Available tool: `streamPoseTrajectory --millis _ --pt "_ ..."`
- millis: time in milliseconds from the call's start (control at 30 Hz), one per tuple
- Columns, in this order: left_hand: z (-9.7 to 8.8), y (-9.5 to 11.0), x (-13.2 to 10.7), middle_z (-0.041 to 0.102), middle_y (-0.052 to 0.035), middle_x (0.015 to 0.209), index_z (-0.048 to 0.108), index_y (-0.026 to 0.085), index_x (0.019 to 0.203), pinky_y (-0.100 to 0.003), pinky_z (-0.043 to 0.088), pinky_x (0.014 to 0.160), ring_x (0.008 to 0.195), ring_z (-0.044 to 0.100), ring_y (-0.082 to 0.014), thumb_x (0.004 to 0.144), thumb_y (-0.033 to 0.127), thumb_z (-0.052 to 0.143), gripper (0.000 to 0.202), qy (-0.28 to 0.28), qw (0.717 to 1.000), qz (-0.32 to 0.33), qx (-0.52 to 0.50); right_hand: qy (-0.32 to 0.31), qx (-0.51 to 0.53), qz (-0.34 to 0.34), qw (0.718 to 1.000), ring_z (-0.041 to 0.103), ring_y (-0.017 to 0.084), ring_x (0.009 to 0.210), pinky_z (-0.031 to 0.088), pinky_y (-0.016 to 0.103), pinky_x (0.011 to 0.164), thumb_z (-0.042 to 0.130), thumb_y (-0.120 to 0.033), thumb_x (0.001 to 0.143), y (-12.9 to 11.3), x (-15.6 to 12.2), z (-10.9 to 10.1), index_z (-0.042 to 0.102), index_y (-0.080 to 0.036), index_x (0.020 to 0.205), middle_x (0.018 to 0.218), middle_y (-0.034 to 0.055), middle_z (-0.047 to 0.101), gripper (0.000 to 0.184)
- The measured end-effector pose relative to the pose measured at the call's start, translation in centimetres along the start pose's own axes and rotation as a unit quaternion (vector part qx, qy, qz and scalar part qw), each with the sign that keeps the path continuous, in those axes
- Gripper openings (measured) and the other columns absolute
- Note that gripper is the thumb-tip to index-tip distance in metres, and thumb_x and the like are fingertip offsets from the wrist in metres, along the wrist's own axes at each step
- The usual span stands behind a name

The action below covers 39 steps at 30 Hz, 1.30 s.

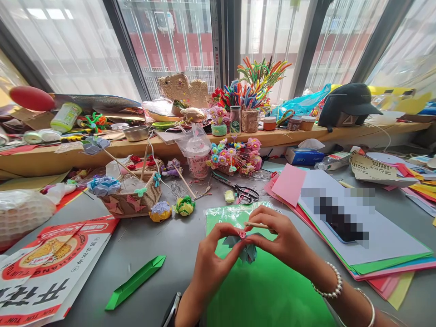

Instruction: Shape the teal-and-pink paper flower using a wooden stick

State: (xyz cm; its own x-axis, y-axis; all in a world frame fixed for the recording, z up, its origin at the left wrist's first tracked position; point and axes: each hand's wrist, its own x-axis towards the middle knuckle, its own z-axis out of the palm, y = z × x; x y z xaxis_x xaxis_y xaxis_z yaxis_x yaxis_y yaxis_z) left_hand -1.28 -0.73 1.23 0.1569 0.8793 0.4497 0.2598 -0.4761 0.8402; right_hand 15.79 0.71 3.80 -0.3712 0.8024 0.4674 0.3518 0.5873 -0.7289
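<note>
While the left hand's (207, 254) thumb and forefinger are clamped on the pink centre of a blue-grey paper flower (251, 254), the right hand (284, 234) has its thumb against the same flower and a thin stick (259, 225) held among its fingers. Beneath the fingers lies a green sheet (272, 295); left of them a folded green strip (136, 282) rests on the table (139, 243), and scissors (248, 194) lie beyond.

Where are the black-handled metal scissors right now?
In the head view, the black-handled metal scissors lie near the middle of the grey table, beyond the shiny green sheet, their handles just right of a small pale-yellow block.
</note>
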Motion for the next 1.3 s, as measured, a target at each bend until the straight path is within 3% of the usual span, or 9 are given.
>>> streamPoseTrajectory --millis 233,500,933,1300 --pt "-0.02 0.00 -0.16 0.066 0.0029 0.078 0.053 0.022 0.086 -0.023 0.053 0.070 0.075 0.064 -0.0125 0.074 0.016 0.061 0.015 0.009 1.000 0.019 0.012 0.003 -0.015 -0.005 1.000 0.054 0.015 0.075 0.043 0.026 0.066 0.063 -0.033 0.078 0.05 -0.08 -0.08 0.062 -0.019 0.078 0.079 0.0020 0.056 0.014" --pt "-0.02 0.05 -0.17 0.067 -0.0007 0.078 0.055 0.020 0.083 -0.028 0.053 0.071 0.077 0.065 -0.0163 0.076 0.018 0.059 0.008 -0.008 1.000 0.016 0.018 0.010 -0.030 -0.004 0.999 0.054 0.015 0.072 0.043 0.025 0.063 0.063 -0.035 0.078 -0.23 -0.09 -0.11 0.062 -0.020 0.081 0.079 0.0018 0.055 0.015" --pt "0.10 -0.26 -0.21 0.067 0.0014 0.080 0.054 0.021 0.085 -0.024 0.052 0.071 0.077 0.065 -0.0137 0.075 0.016 0.061 0.013 0.009 0.999 0.043 0.029 0.030 -0.039 -0.002 0.999 0.054 0.015 0.074 0.044 0.025 0.063 0.065 -0.031 0.076 -0.41 -0.19 -0.15 0.060 -0.018 0.080 0.081 0.0027 0.054 0.014" --pt "0.09 0.04 -0.13 0.068 -0.0003 0.077 0.057 0.021 0.082 -0.027 0.052 0.067 0.072 0.065 -0.0159 0.075 0.018 0.060 0.008 0.001 0.998 0.036 0.053 0.002 -0.040 -0.014 0.999 0.054 0.015 0.070 0.044 0.025 0.062 0.063 -0.028 0.078 -0.37 -0.15 -0.07 0.060 -0.019 0.075 0.076 0.0015 0.055 0.010"
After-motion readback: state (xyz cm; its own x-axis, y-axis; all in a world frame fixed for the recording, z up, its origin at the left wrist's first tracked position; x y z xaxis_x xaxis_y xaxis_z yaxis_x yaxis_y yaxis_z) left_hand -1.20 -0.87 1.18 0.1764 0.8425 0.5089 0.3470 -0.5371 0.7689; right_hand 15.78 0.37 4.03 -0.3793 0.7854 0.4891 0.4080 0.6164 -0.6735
